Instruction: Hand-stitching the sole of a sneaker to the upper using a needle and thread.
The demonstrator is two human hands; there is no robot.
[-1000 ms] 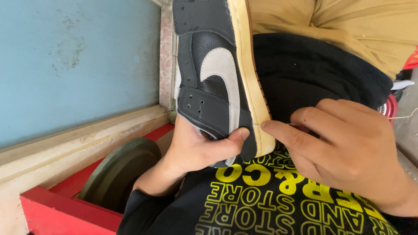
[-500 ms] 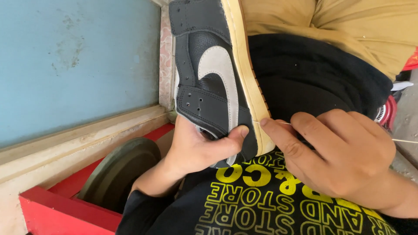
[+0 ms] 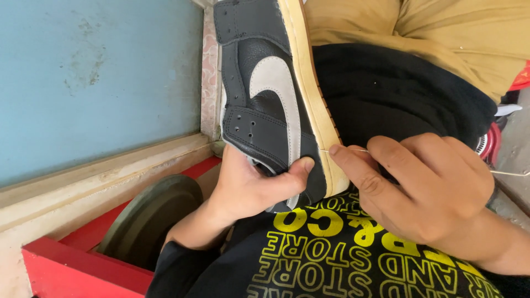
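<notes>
A black leather sneaker (image 3: 259,83) with a grey curved side patch and a yellowed sole (image 3: 312,94) rests on my lap, sole edge turned to the right. My left hand (image 3: 251,185) grips its near end from below, thumb pressed on the upper. My right hand (image 3: 419,187) pinches a thin metal needle (image 3: 345,150) whose tip touches the sole edge. A pale thread (image 3: 508,174) trails off to the right of that hand.
A light blue wall (image 3: 94,77) fills the left, with a pale stone ledge (image 3: 94,179) below it. A red frame (image 3: 83,265) holds a dark green round disc (image 3: 149,218). Black cloth (image 3: 403,94) and tan trousers (image 3: 430,33) lie behind the shoe.
My right hand has pulled slightly back from the sole edge, and the needle now shows between its fingers and the sole. My left hand keeps the same grip on the shoe.
</notes>
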